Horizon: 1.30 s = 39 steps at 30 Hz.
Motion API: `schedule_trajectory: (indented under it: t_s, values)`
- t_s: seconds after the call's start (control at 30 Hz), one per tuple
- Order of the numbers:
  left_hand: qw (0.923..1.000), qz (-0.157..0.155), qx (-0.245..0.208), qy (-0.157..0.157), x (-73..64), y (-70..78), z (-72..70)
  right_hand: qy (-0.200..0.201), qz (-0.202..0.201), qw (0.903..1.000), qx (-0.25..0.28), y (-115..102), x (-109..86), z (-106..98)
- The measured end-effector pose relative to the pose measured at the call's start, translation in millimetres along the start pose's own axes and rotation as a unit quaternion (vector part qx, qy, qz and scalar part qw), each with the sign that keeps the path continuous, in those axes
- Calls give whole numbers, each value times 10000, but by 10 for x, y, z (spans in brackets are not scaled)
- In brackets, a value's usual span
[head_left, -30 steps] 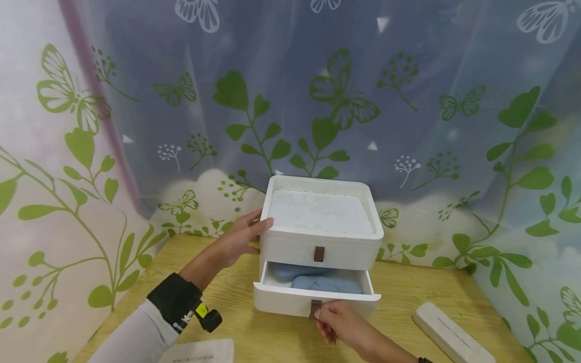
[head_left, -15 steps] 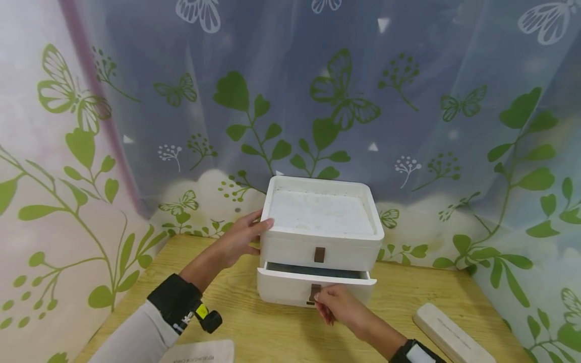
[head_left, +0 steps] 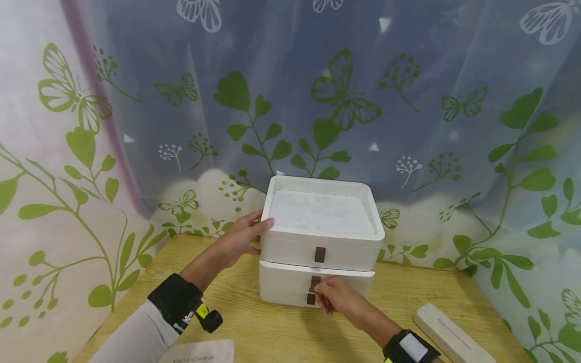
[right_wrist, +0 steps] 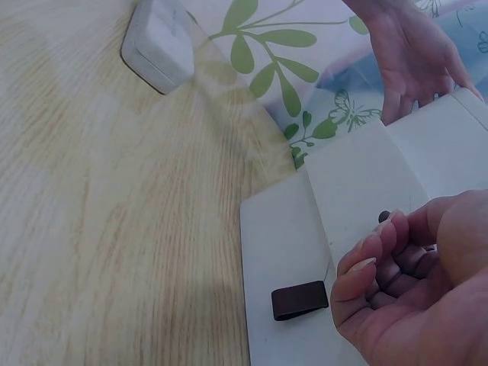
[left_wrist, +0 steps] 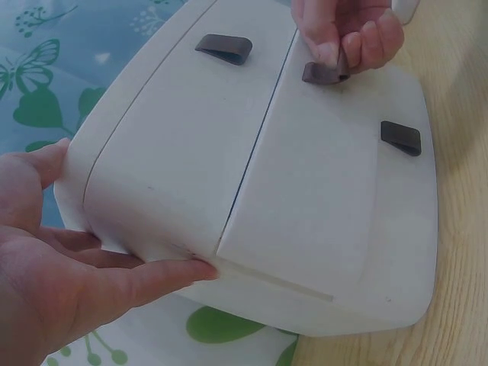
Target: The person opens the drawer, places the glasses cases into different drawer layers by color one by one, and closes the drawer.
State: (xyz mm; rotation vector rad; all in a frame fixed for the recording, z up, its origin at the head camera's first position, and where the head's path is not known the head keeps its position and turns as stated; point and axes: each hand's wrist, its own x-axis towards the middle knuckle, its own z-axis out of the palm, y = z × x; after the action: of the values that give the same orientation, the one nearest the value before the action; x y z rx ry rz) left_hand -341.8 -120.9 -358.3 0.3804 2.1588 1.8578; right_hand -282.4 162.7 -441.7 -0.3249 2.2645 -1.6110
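Green-leafed plastic curtain (head_left: 79, 176) borders the wooden bench (head_left: 254, 327) at far left and continues behind and to the right, printed with butterflies and sprigs. At the near left edge lies one flat, pale, lettered object (head_left: 218, 348), cut off by the frame. Beside it extends a pale grey sleeve (head_left: 133, 340), ending in the first of two black wrist straps (head_left: 174, 297); this one carries a small black device. The left hand (head_left: 238, 237) rests against the left side of the drawer unit (head_left: 286, 252), fingers extended along the wall and thumb on the upper rim.

The unit stands on the bench at centre, near the rear curtain: white, round-cornered, with a shallow, faintly speckled tray on top. Its front bears three brown looped pull tabs, one above another. The middle drawer (left_wrist: 297, 183) projects slightly beyond the top drawer (left_wrist: 175, 114) and the lower front (left_wrist: 404, 229). The right hand (head_left: 340, 297) pinches the middle pull tab (left_wrist: 324, 73), its remaining fingers curled, and masks part of the drawer front in the head view. The second strap encircles the right wrist. At far right, well apart from the unit, lies one pale oblong case (head_left: 451, 333), set obliquely.
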Motion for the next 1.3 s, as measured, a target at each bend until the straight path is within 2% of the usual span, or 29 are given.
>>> schedule_trajectory:
  t_s: [0.37, 0.73, 1.03, 1.3]
  values:
    - [10000, 44, -11, -19, -9, -3, -1, 88, -22, 10000, -32, 12, 115, -48]
    - [9999, 93, 23, -46, -21, -6, -11, 154, 67, 9999, -19, 14, 125, -34]
    - [10000, 73, 1, -41, -13, -20, -46, 125, 107, 9989, -444, 32, 73, -68]
    - [10000, 22, -2, -22, 7, -20, -18, 127, 180, 9964, -815, 202, 5, -106]
